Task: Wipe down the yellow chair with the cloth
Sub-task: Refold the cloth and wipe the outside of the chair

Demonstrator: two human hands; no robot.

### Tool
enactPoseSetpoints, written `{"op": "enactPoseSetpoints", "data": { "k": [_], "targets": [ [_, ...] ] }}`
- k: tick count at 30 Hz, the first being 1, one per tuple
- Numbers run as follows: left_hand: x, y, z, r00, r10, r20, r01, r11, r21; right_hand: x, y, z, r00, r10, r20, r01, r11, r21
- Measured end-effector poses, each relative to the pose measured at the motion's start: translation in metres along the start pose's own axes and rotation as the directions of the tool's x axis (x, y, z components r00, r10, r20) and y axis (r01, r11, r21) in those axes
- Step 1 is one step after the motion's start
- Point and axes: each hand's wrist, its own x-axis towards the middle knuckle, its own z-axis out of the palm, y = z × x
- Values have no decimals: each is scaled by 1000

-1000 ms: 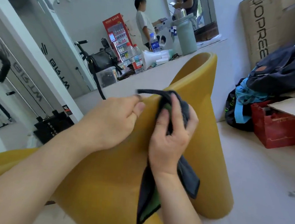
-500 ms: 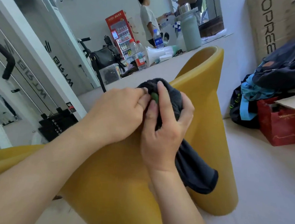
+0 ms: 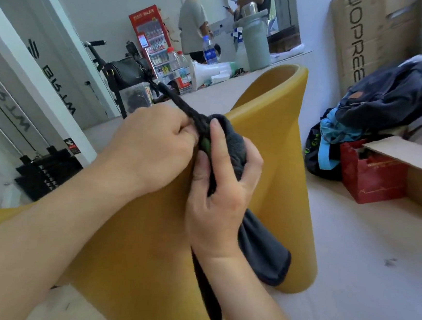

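Left hand (image 3: 153, 145) has drawn dark grey cloth (image 3: 231, 142) taut

A person in a grey shirt (image 3: 191, 29) is standing just right of the red vending machine (image 3: 150, 37). A white megaphone (image 3: 206, 71) is lying lower right of the machine, while a dark backpack (image 3: 386, 103) and a red box (image 3: 372, 180) are sitting far to its right.
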Motion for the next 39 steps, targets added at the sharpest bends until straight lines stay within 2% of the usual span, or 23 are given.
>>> {"op": "enactPoseSetpoints", "data": {
  "k": [3,5,6,7,8,9,11,13,15,17,19,20,21,24,27,29,31,32,33,34,36,38,39],
  "targets": [
    [-11,-14,-18,985,-4,171,15,998,-63,31,38,-11,1000,-9,23,10,999,-32],
    [-21,-21,-27,972,-24,235,43,996,-75,56,60,-15,975,220,-24,-220,976,1],
    [-23,-22,-28,973,-9,232,29,996,-83,63,64,-14,934,355,-49,-354,935,31],
    [-25,-21,-26,980,29,196,-16,998,-67,65,63,-12,894,442,-78,-440,897,38],
    [-23,-21,-23,987,72,146,-68,997,-32,62,53,-9,886,450,-113,-449,893,33],
    [-22,-20,-19,991,100,92,-100,995,-1,53,36,-5,911,385,-147,-387,922,22],
    [-18,-20,-16,992,117,38,-117,993,14,25,-3,3,984,131,-119,-133,991,-13],
    [-21,-27,-18,990,139,27,-140,990,21,5,-26,5,997,-81,15,81,996,-37],
    [-27,-31,-21,985,170,20,-170,985,10,23,-4,0,990,-143,-2,143,988,-63],
    [-30,-32,-21,982,184,33,-184,983,-18,66,40,-6,989,87,-118,-96,993,-66],
    [-27,-30,-20,984,172,51,-170,985,-32,88,67,-7,898,415,-149,-420,907,-5],
    [-25,-27,-19,986,160,53,-158,987,-32,82,66,-8,865,482,-141,-485,874,12],
    [-22,-23,-19,988,146,55,-144,989,-35,65,54,-7,886,440,-145,-443,896,10],
    [-14,-21,-17,993,108,42,-107,994,-30,-5,-6,2,995,75,-68,-74,997,8],
    [-17,-23,-19,992,124,-5,-124,992,16,-9,3,-4,971,-218,97,219,976,-9],
    [-21,-21,-16,992,122,-6,-122,992,15,16,34,-11,954,-290,72,294,954,-54],
    [-22,-15,-13,995,94,-16,-93,995,47,34,59,-10,991,-130,-18,127,987,-96],
    [-23,-10,-10,992,111,-54,-108,992,59,41,65,-11,997,44,-68,-50,995,-86],
    [-25,-1,-8,979,165,-116,-159,985,64,49,68,-13,965,243,-101,-250,966,-64],
    [-28,9,-4,953,246,-176,-238,969,67,57,72,-16,911,406,-75,-410,911,-45],
    [-43,29,15,891,393,-226,-394,918,46,70,78,-25,819,571,58,-566,820,-80],
    [-56,46,40,927,351,-130,-362,930,-69,86,77,-39,730,650,210,-660,751,-26],
    [-59,53,52,968,250,-24,-251,959,-130,92,75,-49,670,684,289,-725,687,55]
  ]
}}
